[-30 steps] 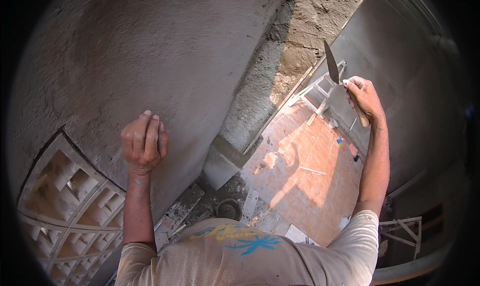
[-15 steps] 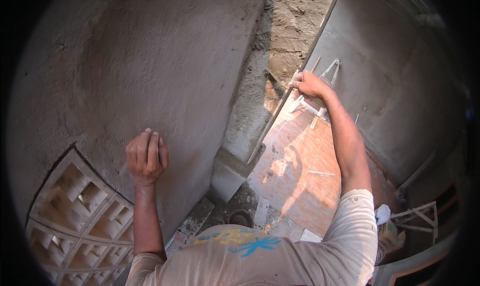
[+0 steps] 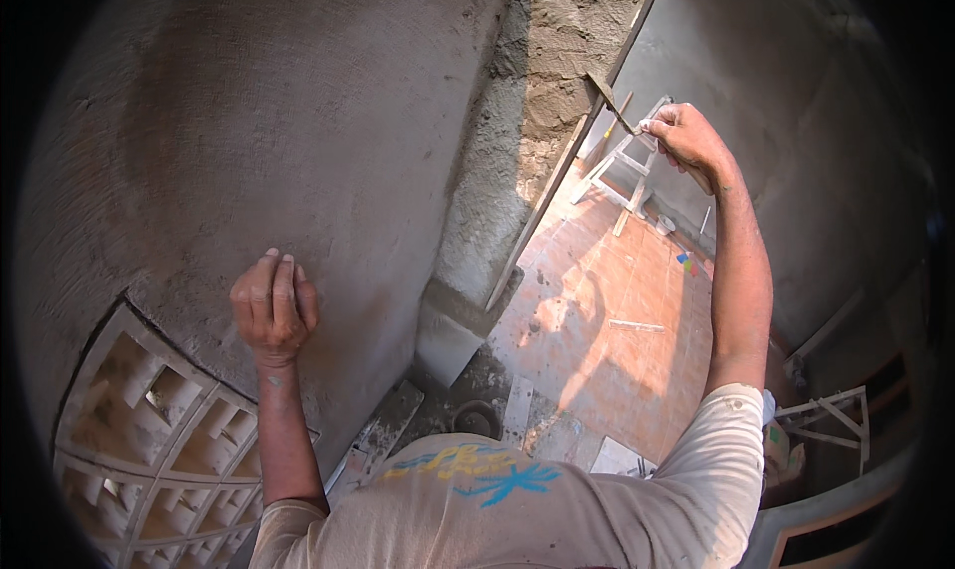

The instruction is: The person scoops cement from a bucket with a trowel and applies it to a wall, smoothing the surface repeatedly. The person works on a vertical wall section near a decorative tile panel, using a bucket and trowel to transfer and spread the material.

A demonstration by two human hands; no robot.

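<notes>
In my right hand (image 3: 686, 143) I grip a trowel (image 3: 621, 114) by its handle. Its blade reaches left to the rough wet mortar (image 3: 562, 72) on the narrow wall face, at a long straight board (image 3: 634, 34) that runs along the mortar's edge. My left hand (image 3: 272, 305) is at the smooth grey plastered wall (image 3: 328, 131), back of the hand toward me, fingers extended and close together. Nothing shows in it, and whether the fingertips touch the wall is hard to tell.
Lower left, a lattice of pale vent blocks (image 3: 139, 460) is set in the wall. Below lies a tiled floor (image 3: 637, 281) with a stepladder (image 3: 629, 166) and a thin strip (image 3: 637, 326). A round bucket (image 3: 476, 420) stands near the wall's foot; a wooden frame (image 3: 831, 420) is far right.
My right hand has moved right, away from the board's edge, and the trowel blade now shows against the mortar. My left hand has shifted slightly left in the view.
</notes>
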